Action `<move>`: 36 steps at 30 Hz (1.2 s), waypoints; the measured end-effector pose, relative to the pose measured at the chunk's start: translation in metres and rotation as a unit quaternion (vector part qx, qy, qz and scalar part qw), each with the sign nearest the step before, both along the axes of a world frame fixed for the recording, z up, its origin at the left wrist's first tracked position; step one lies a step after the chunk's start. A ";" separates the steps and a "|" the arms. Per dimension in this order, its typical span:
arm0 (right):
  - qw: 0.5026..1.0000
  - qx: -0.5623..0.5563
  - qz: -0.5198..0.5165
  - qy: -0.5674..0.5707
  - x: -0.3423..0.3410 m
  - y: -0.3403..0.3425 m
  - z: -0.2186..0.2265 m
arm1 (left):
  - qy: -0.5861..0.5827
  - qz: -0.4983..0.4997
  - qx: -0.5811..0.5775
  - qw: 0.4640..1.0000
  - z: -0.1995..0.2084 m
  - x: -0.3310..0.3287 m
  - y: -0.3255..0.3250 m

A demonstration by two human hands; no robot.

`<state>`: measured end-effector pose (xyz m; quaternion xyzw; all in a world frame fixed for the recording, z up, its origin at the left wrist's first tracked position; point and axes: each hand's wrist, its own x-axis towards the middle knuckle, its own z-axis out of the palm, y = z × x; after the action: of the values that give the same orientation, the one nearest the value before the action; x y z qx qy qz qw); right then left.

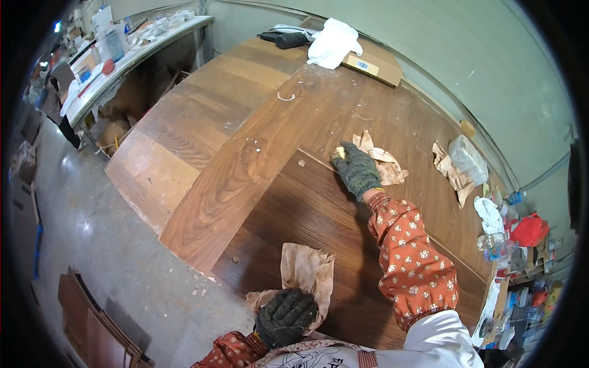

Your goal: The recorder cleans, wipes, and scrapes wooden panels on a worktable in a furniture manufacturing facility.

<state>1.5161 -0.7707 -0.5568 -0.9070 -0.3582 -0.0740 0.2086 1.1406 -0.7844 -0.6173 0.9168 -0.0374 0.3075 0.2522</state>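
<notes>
My right hand [358,172], in a dark grey-green knit glove, reaches out over the far edge of a dark brown wood panel [288,208]. Its fingers are closed on a small pale yellow piece [338,152], whose exact kind I cannot make out. Just beyond that hand lies a stained, crumpled cloth [386,167] on the table. Near my body, my left hand [286,316], gloved too, has its fingers curled over a wrinkled tan cloth [308,270] at the panel's near edge. The panel has small round marks near two corners and lies flat on the wood-topped table [208,202].
A clear plastic container [467,159] stands at the right beside another stained cloth [453,175]. White cloth [334,43] and cardboard [374,64] lie at the far edge by the wall. Bottles and a red bag [530,230] crowd the right. Boards [98,325] lean at lower left.
</notes>
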 end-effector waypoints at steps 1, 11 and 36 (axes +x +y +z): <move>0.999 0.024 0.031 -0.035 -0.005 0.004 0.001 | -0.003 -0.003 0.024 1.000 -0.002 0.000 0.000; 0.996 0.018 0.039 -0.084 -0.023 0.019 -0.011 | 0.027 -0.022 0.000 0.999 -0.001 0.001 0.001; 0.995 -0.018 -0.087 -0.036 -0.034 -0.126 0.000 | 0.000 0.006 0.050 0.999 -0.023 -0.004 -0.002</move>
<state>1.4821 -0.8963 -0.5567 -0.9350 -0.2865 -0.1181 0.1724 1.1363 -0.7869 -0.6406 0.9284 -0.0472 0.3066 0.2044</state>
